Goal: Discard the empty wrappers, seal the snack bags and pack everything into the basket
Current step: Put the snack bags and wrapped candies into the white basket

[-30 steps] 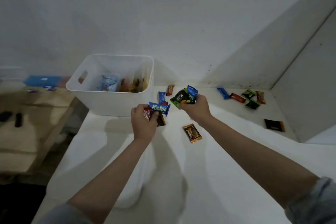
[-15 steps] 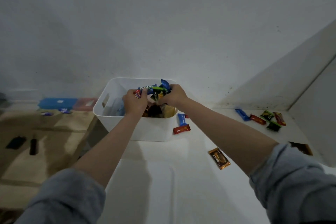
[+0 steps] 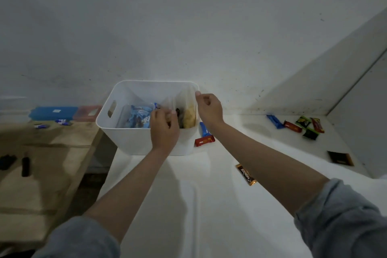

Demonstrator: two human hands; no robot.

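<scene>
Hovering over the white basket (image 3: 134, 138) at the centre of the frame, the left hand (image 3: 164, 126) is curling its fingers loosely above the near rim — whether it is pinching anything cannot be told. The right hand (image 3: 209, 109) is hanging at the basket's right corner, thumb and forefinger drawn together near the top edge of a clear snack bag (image 3: 188, 109) standing inside; whether they are gripping it cannot be told.

Blue packets (image 3: 139, 116) are lying in the basket. Just right of it a blue bar (image 3: 204, 129) and a red bar (image 3: 204, 140) are waiting, a gold-brown bar (image 3: 246, 174) nearer the lower right, and a cluster of small snacks (image 3: 299, 124) at the right edge. These are likely light, crinkly and slippery — pinching each across its middle, or the bag by its top seam, looks safest.
</scene>
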